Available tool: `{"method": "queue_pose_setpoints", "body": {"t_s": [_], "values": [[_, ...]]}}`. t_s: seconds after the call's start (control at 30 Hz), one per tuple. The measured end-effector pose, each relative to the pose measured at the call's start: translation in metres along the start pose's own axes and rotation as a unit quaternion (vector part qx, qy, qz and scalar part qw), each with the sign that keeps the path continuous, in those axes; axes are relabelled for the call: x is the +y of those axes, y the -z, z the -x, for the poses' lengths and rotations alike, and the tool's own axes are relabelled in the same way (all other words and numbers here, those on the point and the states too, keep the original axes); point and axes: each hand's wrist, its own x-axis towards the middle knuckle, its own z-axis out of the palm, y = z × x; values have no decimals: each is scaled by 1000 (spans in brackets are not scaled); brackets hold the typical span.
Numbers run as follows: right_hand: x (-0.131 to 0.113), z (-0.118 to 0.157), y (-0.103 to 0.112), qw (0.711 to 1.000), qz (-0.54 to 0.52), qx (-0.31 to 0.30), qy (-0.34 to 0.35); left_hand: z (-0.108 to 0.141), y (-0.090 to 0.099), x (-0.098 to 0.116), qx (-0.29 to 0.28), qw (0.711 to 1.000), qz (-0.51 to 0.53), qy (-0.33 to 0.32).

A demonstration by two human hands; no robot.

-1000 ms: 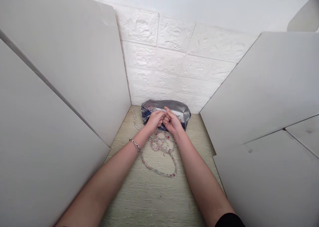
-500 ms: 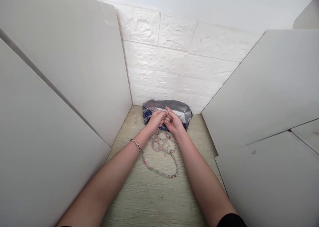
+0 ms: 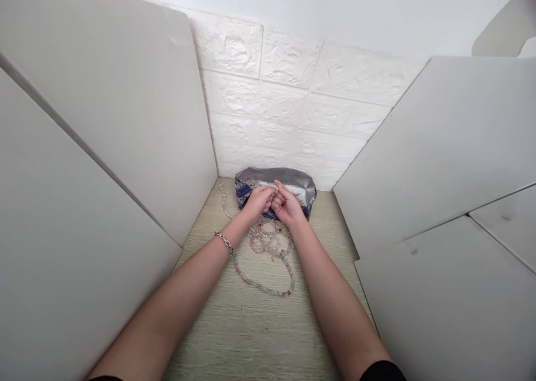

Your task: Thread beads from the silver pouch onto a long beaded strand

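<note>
My left hand (image 3: 260, 202) is closed in a pinch, its fingertips meeting those of my right hand (image 3: 288, 207) over the front of an open pouch (image 3: 294, 177). The fingers of my right hand are also curled, thumb and forefinger together at the top. Whatever the two pinches hold is too small to make out. The pouch is dark blue and patterned outside, silvery inside, with small pinkish beads in it. Below my hands lies a long string of pale, pink and green beads (image 3: 263, 288), looped and heaped on the wood-grain surface (image 3: 255, 336).
White panels stand close on the left (image 3: 125, 102) and right (image 3: 419, 158), narrowing the space. A white brick-patterned wall (image 3: 285, 102) rises behind the pouch. A strand of pale beads (image 3: 224, 202) lies left of the pouch. A chain bracelet (image 3: 226, 243) circles my left wrist.
The whole view has shifted slightly, so everything sits a little further left. My hands keep nearly the same pinched pose over the pouch.
</note>
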Motion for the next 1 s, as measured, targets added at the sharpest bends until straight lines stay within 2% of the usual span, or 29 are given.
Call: {"method": "queue_pose_setpoints", "body": {"t_s": [0.2, 0.43, 0.6, 0.8, 1.0], "values": [[0, -1, 0, 1000, 15, 7, -1, 1, -1, 2, 15, 1000, -2, 10], [-1, 1, -4, 1000, 13, 9, -4, -1, 0, 0, 5, 1000, 9, 5], [0, 1, -4, 1000, 6, 4, -4, -3, 4, -4, -19, 999, 32, -10], [-1, 3, -6, 1000, 8, -1, -7, -2, 9, 1, -63, 997, 52, 14], [-1, 3, -7, 1000, 17, 8, -6, -1, 8, 6, -63, 996, 53, 35]]}}
